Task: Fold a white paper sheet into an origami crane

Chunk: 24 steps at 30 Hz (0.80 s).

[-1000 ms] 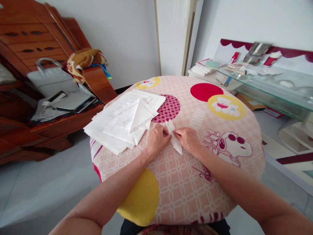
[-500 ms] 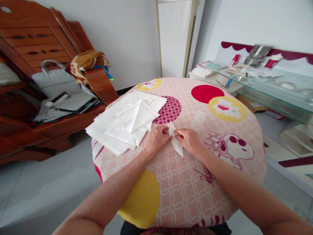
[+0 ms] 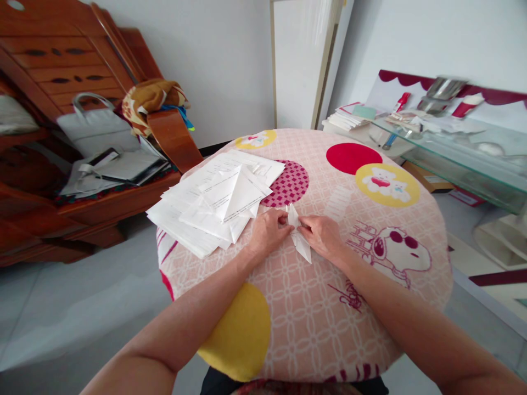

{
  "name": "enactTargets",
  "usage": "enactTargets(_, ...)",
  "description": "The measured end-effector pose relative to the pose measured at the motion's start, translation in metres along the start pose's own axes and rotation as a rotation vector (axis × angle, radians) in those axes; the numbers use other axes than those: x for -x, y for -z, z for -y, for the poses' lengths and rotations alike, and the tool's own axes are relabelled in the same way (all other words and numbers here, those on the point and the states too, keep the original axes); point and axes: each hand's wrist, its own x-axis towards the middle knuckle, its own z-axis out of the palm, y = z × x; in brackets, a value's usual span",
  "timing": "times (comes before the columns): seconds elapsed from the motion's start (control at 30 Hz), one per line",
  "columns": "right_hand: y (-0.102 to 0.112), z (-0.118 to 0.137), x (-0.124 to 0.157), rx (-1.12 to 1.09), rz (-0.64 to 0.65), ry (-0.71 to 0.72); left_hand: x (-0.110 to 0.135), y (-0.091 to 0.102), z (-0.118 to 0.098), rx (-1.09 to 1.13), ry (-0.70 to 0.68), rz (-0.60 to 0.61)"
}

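Between my two hands is a small folded piece of white paper [image 3: 302,247], narrow and pointed at its near and far ends. My left hand [image 3: 272,230] pinches its left edge, fingers curled. From the other side my right hand [image 3: 323,233] grips the right edge between thumb and fingers. Both hands rest low over the patterned tablecloth [image 3: 288,307]. Just left of my left hand lies a loose stack of printed sheets [image 3: 185,219], topped by a creased, folded sheet [image 3: 234,192]. Fingertips partly hide the folded paper's middle.
The round table has a cloth with coloured circles and a cartoon dog. At left stands a wooden bench [image 3: 123,203] with a grey bag [image 3: 96,129] and a bundled cloth [image 3: 154,99]. A glass shelf [image 3: 461,159] and a stack of papers [image 3: 346,118] are at right.
The view has shifted slightly, so everything sits a little further right. My hands keep their hold on the folded paper with hardly any visible movement.
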Motion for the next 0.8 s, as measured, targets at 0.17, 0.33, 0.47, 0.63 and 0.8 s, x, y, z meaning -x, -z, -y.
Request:
enactTargets(0.17, 0.001, 0.001, 0.000, 0.006, 0.008, -0.013, -0.006, -0.002, -0.002, 0.028, 0.034, -0.016)
enactTargets(0.33, 0.000, -0.002, -0.001, -0.052, -0.018, -0.020, -0.013, 0.000, -0.001, 0.065, 0.040, 0.027)
enactTargets(0.47, 0.000, -0.003, -0.001, -0.071, -0.016, -0.011, -0.014, 0.000, 0.001, 0.061, 0.015, 0.016)
enactTargets(0.63, -0.002, -0.004, 0.000, -0.063, -0.019, 0.009, -0.011, -0.001, 0.001, 0.068, 0.001, 0.005)
enactTargets(0.8, -0.008, -0.006, 0.001, -0.078, -0.044, 0.015, -0.011, -0.001, 0.001, 0.052, -0.001, 0.009)
